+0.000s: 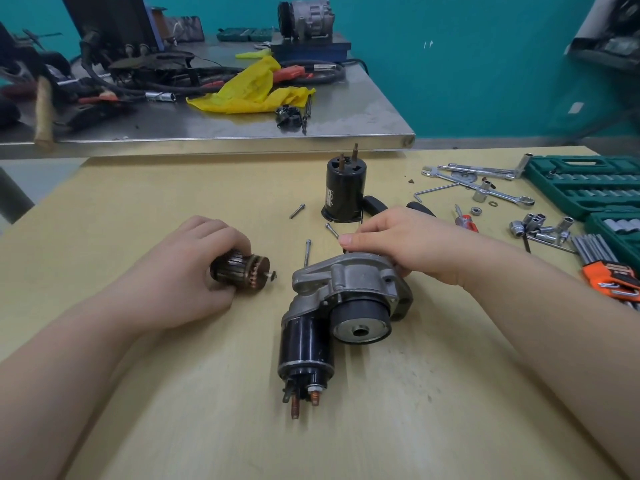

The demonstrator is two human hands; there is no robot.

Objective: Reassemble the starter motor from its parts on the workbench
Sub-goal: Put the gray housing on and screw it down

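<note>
**Armature in my left hand, housing steadied w/ my right**

My left hand [204,258] is curled round the dark, ribbed steel armature with copper commutator bars [240,269], which lies on its side on the pale yellow wooden workbench [138,202]; its thin shaft tip points right, toward the housing. My right hand [405,244] rests over the far end of the grey cast-aluminium starter housing with its glossy black solenoid cylinder [343,306], fingers bent round its top, thumb out toward a loose bolt.

Housing sits mid-bench, just right of the armature, not touching it. Its open round bore, smooth machined metal, faces me.

Next, I reckon: line shaft up square w/ the bore, keep housing pinned so it can't roll, feed in slowly. Copper bars look soft, so avoid knocking them.

Black cylindrical motor case with two rusty studs [344,192] stands upright beyond, apart. Three slim steel bolts [307,252] lie between. Chrome spanners & sockets [485,188] are scattered right, near a green plastic socket case [588,185].
</note>
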